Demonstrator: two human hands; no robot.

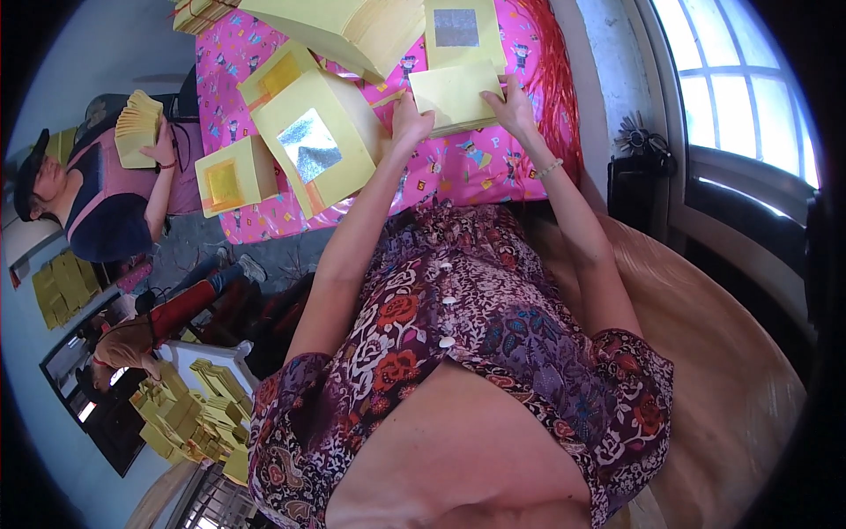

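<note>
Between my hands is a stack of yellow paper [454, 93], held by its two short ends just above the pink patterned tablecloth [476, 157]. My left hand [411, 122] grips the left end, thumb on the near face. At the right end my right hand [513, 108] is closed on it the same way. Just beyond lies a yellow stack with a silver foil square [456, 28]. Left of my left forearm sits a thick yellow block with a shiny silver square [310, 145]. A smaller block with a gold square [225, 183] stands beside it.
Large yellow paper [352, 31] lies at the far side. Red plastic strands [551, 88] hang along the table's right edge. A co-worker at the left holds fanned yellow paper [139, 130]. Another person stands near piled yellow stacks [189, 410]. A window [749, 79] is at right.
</note>
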